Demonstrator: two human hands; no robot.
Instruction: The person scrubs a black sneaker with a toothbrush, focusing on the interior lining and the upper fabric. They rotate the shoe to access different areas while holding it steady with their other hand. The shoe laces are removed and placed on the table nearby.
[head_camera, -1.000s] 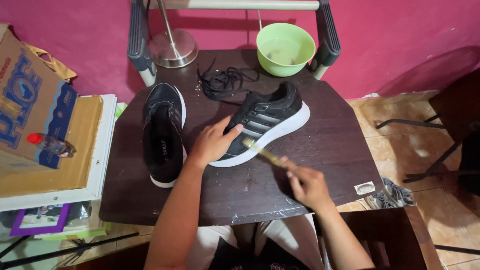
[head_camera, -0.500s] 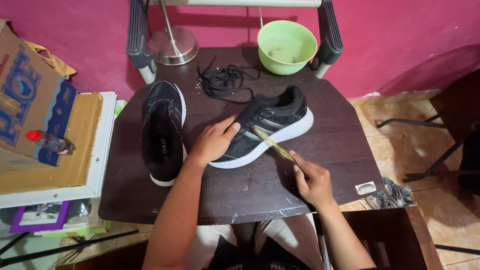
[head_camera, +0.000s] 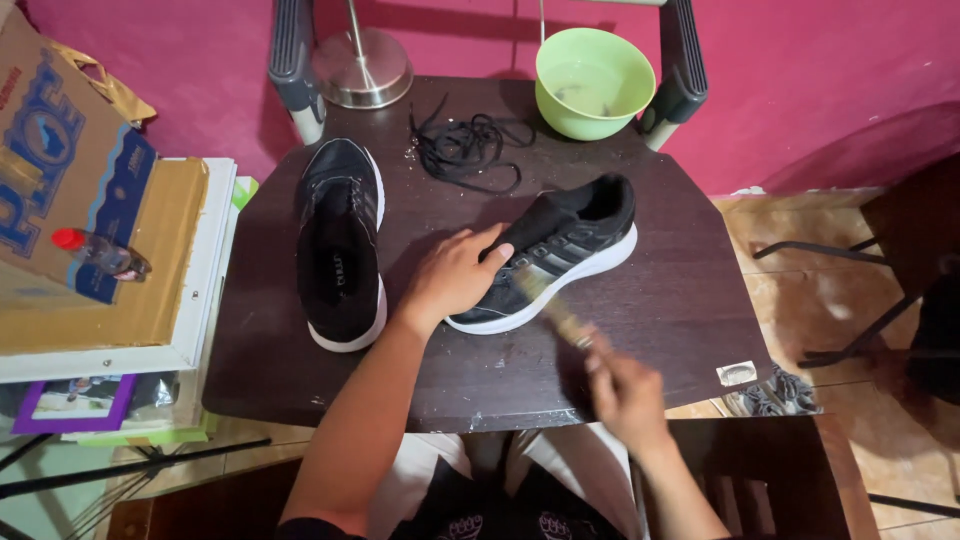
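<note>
A black sneaker with grey stripes and a white sole lies on its side on the dark wooden table. My left hand presses down on its toe end and holds it still. My right hand, blurred by motion, grips a small brush whose bristle end touches the shoe's side near the sole. The second black sneaker stands upright to the left, laces removed. A tangle of black laces lies behind the shoes.
A green bowl sits at the table's back right, a metal lamp base at the back left. A cardboard box and a small red-capped bottle rest on a stack at the left. Tiled floor lies to the right.
My right hand has moved down and toward me with the brush, stroking along the shoe's side. My left hand stays on the sneaker.
</note>
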